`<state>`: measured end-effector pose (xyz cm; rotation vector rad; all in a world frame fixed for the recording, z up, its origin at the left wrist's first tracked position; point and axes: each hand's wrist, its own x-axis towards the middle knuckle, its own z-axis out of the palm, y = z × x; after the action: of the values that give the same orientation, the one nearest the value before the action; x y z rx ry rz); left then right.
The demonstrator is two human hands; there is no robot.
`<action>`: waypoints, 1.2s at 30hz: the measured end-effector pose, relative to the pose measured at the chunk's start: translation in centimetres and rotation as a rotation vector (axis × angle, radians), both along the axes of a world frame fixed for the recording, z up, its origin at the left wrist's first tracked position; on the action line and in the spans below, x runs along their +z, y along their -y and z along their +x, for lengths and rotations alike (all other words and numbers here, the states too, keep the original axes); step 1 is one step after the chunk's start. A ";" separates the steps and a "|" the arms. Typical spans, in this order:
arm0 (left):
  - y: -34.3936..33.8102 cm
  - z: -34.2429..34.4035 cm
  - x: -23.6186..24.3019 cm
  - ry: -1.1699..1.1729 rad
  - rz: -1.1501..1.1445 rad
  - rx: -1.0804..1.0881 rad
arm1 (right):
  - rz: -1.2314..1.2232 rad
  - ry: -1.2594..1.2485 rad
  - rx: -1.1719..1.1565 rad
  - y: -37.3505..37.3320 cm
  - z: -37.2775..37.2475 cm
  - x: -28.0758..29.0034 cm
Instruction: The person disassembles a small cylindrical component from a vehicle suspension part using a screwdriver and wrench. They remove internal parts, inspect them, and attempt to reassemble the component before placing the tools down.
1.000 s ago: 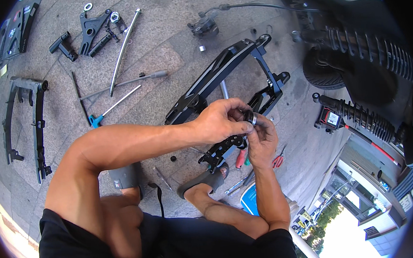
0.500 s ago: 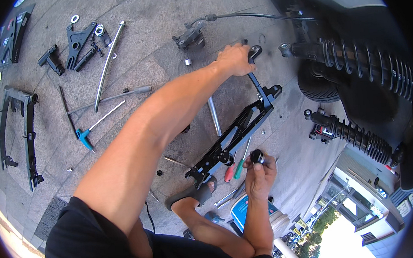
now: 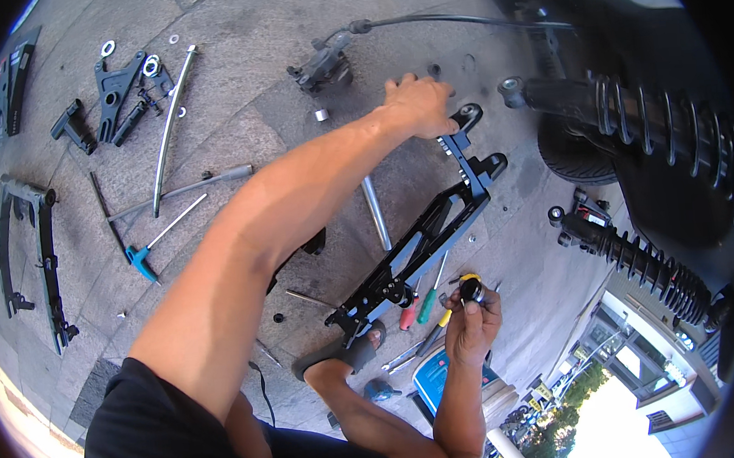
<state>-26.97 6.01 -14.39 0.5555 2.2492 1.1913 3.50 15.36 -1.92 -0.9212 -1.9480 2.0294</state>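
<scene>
Nearest me, the right hand (image 3: 473, 319) now grasps the round black part (image 3: 472, 290) alone, after both held it; beyond, the left hand (image 3: 420, 110) has shifted to the black frame's (image 3: 448, 237) far end, its grip unclear.

Can't see most of left rail (image 3: 312, 244) on black swingarm (image 3: 445, 241) behind left forearm (image 3: 313, 186); can't confirm contact by left hand (image 3: 421, 108). Can't identify tiny silver bit (image 3: 121, 314) toward left edge of pavement (image 3: 238, 93).
</scene>
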 end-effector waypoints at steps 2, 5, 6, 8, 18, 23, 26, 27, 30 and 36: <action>-0.3 -0.5 0.3 -0.095 -0.054 -0.021 | 0.009 -0.008 -0.045 -0.9 -0.4 -0.1; -1.7 -1.7 1.5 -0.030 -0.079 -0.090 | -0.002 -0.039 -0.072 -2.1 -0.4 -0.1; -2.4 -2.0 2.1 -0.050 -0.128 -0.131 | 0.003 -0.037 -0.081 -2.3 -0.2 -0.1; -3.6 -1.5 3.1 -0.089 -0.171 -0.127 | 0.003 -0.034 -0.090 -2.7 0.4 -0.2; -6.8 1.2 2.2 -0.367 -0.359 -0.022 | -0.028 0.037 -0.043 -6.1 6.4 -2.2; -7.4 1.3 2.2 -0.377 -0.492 0.056 | -0.160 -0.046 -0.160 -6.9 8.1 -3.7; -7.6 1.2 1.7 -0.337 -0.537 0.122 | -0.193 -0.138 -0.210 -7.5 8.8 -4.2; -7.5 1.2 1.5 -0.356 -0.565 0.126 | -0.202 -0.169 -0.198 -8.0 9.2 -4.3; -7.3 1.3 0.6 -0.388 -0.535 0.174 | -0.247 -0.252 -0.220 -9.3 10.7 -4.5; -7.0 1.5 0.4 -0.364 -0.316 0.175 | -0.344 -0.233 -0.342 -11.3 11.8 -7.3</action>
<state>-25.52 13.04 -13.97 0.4866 2.7774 0.8342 15.26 26.68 -9.17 -0.9548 -1.2495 2.1782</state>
